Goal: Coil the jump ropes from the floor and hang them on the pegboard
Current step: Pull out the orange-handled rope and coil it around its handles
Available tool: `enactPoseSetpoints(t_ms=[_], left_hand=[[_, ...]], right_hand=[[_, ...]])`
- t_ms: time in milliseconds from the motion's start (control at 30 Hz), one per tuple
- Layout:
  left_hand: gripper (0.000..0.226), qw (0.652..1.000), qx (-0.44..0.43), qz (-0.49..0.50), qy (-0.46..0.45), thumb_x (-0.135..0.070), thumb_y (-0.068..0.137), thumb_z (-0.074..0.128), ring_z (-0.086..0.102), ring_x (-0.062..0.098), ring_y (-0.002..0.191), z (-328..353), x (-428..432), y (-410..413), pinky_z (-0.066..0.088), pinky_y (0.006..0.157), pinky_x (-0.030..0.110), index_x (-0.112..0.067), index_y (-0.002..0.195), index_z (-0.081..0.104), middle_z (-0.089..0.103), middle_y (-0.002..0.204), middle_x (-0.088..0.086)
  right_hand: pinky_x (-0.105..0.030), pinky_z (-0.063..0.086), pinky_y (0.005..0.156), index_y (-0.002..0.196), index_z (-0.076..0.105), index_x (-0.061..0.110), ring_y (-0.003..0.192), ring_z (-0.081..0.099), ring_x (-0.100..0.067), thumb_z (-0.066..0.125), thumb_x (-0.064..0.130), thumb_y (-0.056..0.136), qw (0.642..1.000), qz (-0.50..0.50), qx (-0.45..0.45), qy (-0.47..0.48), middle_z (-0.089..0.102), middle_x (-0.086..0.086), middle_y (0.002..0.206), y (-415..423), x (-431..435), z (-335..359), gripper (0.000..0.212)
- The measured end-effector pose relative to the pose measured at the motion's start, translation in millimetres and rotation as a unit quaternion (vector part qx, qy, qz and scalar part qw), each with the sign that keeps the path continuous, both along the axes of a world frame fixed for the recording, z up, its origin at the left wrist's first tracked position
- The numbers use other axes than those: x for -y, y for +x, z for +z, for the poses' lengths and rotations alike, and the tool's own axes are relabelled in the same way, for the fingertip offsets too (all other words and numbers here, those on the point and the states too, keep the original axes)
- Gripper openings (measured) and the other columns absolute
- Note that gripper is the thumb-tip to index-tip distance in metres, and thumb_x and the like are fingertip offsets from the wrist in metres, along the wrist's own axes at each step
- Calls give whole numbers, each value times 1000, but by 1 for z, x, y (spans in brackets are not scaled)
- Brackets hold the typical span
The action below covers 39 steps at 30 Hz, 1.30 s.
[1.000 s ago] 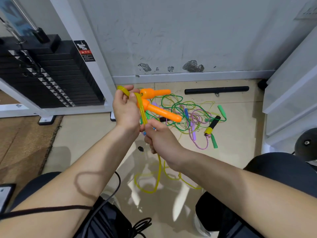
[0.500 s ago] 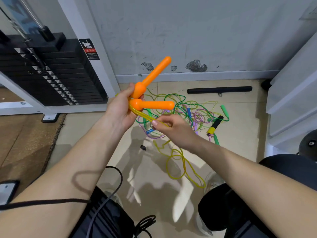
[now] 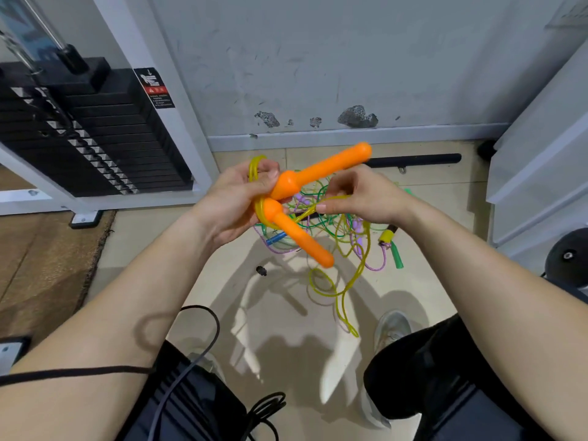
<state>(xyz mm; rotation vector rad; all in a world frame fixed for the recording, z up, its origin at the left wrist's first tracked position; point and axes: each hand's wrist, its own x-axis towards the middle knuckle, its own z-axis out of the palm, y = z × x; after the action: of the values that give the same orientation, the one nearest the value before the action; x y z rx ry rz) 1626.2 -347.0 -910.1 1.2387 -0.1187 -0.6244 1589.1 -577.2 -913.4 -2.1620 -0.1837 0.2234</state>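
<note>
1. Left hand [image 3: 237, 202] is clamped on the necks of both orange handles [image 3: 299, 186], together with a small loop of yellow rope [image 3: 358, 275] that sticks up above the thumb.
2. Right hand [image 3: 359, 194] is pinched shut on the yellow rope just beside the handles, with the strand running taut from the left fist to its fingertips.
3. Compared with half a second ago, the handles have swung: one now points up and away toward the wall [image 3: 318, 74], the other down toward the floor [image 3: 222, 297]. The right hand has also risen from below the handles to level with them.
4. That reads as another wrap being laid around the left hand, so the coil is growing turn by turn.
5. Slack remains: the rest of the yellow rope hangs from the right hand in loose loops that reach the floor between the knees, less bunched than a moment ago.
6. Other ropes, green, purple and blue, lie in a tangled pile [image 3: 318, 218] on the floor behind the hands, untouched.
7. No pegboard shows in view, so hanging is some way off; I judge this first rope about half coiled.
</note>
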Motion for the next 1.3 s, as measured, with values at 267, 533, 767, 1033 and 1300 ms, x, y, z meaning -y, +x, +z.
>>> enactPoseSetpoints(t_ms=[267,533,767,1033,1300], left_hand=[[24,987,88,-53,124,-14,82,71,63,13,74,-3,4,-8,53,54,22,-14,101,57,59,101,13],[26,949,227,10,216,-2,88,70,64,15,93,-14,3,-8,55,85,37,-19,102,55,66,102,4],[32,942,235,77,225,-5,88,64,61,9,85,-27,14,-17,51,62,26,-15,114,48,62,111,2],[50,931,220,114,268,-9,79,75,62,7,99,-41,23,-19,57,84,37,-23,118,48,59,111,-15],[29,871,326,176,322,0,83,62,58,14,92,-53,31,-27,47,87,27,-17,103,50,58,95,-14]], right_hand=[[-16,33,46,87,66,1,47,45,-6,59,23,93,951,9,-211,226,56,0,57,5,11,11,23],[-19,48,54,90,67,7,58,60,-10,76,4,83,977,20,-172,122,65,-9,72,4,-4,6,13],[-22,43,56,85,67,17,57,56,-8,79,9,71,994,-68,-18,-86,64,7,68,-1,-34,1,19],[-35,49,72,88,56,25,87,56,-26,66,17,78,973,-118,65,-188,62,-5,90,-5,-63,-20,17],[-31,49,76,105,70,18,92,62,-26,63,24,87,971,-166,63,-157,70,-6,96,-15,-75,-18,20]])
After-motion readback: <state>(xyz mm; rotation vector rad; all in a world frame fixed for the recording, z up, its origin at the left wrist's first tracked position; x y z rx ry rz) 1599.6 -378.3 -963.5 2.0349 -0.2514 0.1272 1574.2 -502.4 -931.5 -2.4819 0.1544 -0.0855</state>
